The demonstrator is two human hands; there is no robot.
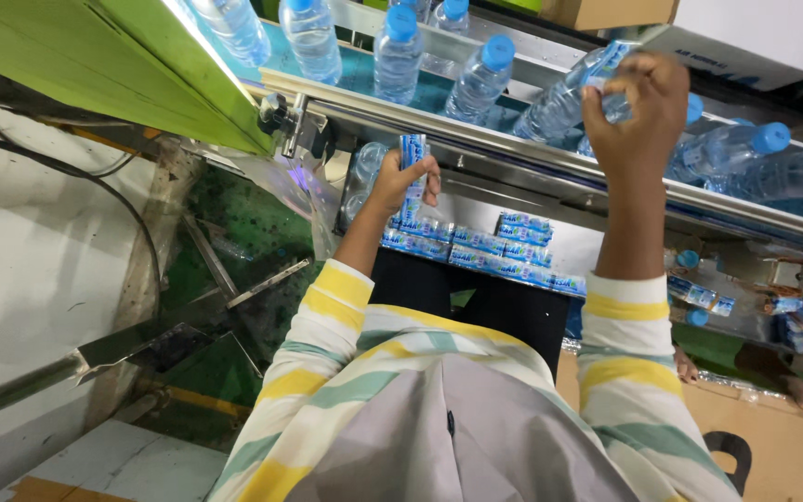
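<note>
My right hand (638,107) reaches up over the conveyor rail (513,149) and grips a clear water bottle (559,98) with a blue cap, tilted on the belt. My left hand (401,181) is below the rail, closed on a thin stack of blue-and-white label sleeves (413,153) held upright. More label sleeves (504,246) lie in rows on a dark stand just under my hands. Both arms wear sleeves striped yellow, white and green.
Several blue-capped bottles (397,51) stand or lie on the teal conveyor belt (355,65). A green machine cover (141,65) slopes at upper left. Cardboard boxes (745,37) sit beyond the belt. More bottles (764,163) lie at right. A metal frame and green floor (234,242) are below left.
</note>
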